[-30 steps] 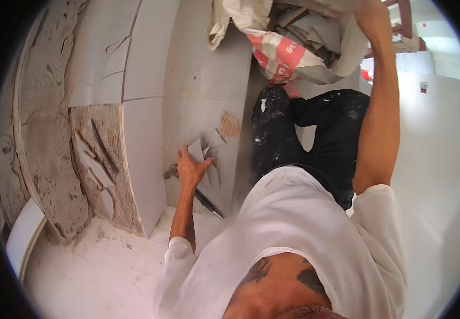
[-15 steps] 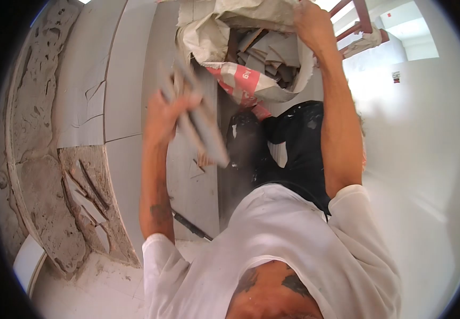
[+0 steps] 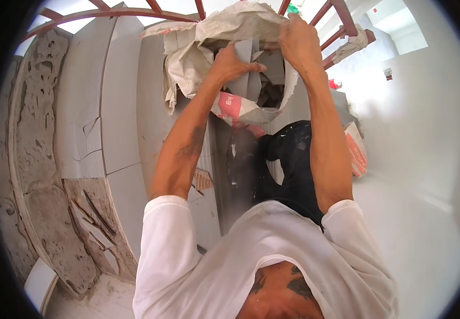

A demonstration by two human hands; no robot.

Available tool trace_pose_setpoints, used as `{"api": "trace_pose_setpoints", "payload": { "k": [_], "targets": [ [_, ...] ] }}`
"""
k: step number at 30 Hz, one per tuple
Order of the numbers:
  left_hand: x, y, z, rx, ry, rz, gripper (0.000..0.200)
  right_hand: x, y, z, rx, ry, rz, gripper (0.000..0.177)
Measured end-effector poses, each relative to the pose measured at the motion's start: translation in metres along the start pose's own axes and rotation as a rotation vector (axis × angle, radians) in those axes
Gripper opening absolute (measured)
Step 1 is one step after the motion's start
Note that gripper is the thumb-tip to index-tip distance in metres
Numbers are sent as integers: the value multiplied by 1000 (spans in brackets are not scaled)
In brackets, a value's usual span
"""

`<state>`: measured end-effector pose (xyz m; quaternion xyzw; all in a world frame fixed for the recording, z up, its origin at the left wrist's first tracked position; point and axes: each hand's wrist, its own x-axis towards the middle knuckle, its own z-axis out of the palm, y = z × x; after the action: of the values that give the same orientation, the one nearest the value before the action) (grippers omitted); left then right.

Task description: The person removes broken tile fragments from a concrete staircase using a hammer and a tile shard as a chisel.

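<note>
A woven sack (image 3: 185,69) with a red printed band stands before my knees, its mouth open toward me. Inside its mouth, my left hand (image 3: 231,65) is closed around broken tile pieces (image 3: 248,82), thumb on the near side. My right hand (image 3: 299,45) grips the sack's far right rim and holds it up. More grey tile shards lie in the sack, partly hidden by my left hand and the fold of the rim.
Grey tiled steps (image 3: 126,154) run along the left, beside rough mortar (image 3: 44,117) with shards in it. A ribbed brown tile fragment (image 3: 202,179) lies on a step. A red railing (image 3: 155,14) crosses the top. Another red-and-white bag (image 3: 356,151) lies right of my arm.
My left hand has carried the tile pieces from over the step, up and right, into the sack's mouth. My right hand still holds the rim. The view has tilted up slightly.
</note>
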<state>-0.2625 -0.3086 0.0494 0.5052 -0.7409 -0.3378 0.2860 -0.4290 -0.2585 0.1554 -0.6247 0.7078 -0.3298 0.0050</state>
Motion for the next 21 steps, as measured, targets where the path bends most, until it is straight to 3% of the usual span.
{"api": "trace_pose_setpoints", "payload": {
  "k": [2,3,6,7,8,9,11,13,15,17,20,21],
  "targets": [
    [-5,-14,10,299,170,80,95,-2,-3,-2,0,2,-16,34],
    [-1,-11,-4,315,159,151,90,0,-5,-4,0,13,-27,35],
    [-36,15,-64,-145,173,37,66,3,6,0,-46,39,-73,37],
    [-56,17,-77,-167,249,24,60,5,10,0,-72,2,-54,38],
    [-83,18,-90,-179,328,4,53,2,9,-2,33,33,-80,26],
    [-112,18,-101,-186,407,-23,47,3,14,1,22,134,-202,29],
    [-172,4,-103,75,441,-205,39,2,-9,-14,58,-14,-65,30],
    [-236,-50,-83,383,303,-283,57,4,-2,-4,89,9,-156,30],
    [-292,-45,-58,543,236,-612,80,5,-2,-2,94,-13,-144,32],
    [-334,-45,-36,466,211,-832,93,5,-3,1,82,-27,-127,33],
    [-366,-39,-4,437,197,-944,93,9,12,15,5,89,-311,37],
    [-367,-38,5,437,218,-938,90,10,11,16,-2,46,-257,38]
  ]
}}
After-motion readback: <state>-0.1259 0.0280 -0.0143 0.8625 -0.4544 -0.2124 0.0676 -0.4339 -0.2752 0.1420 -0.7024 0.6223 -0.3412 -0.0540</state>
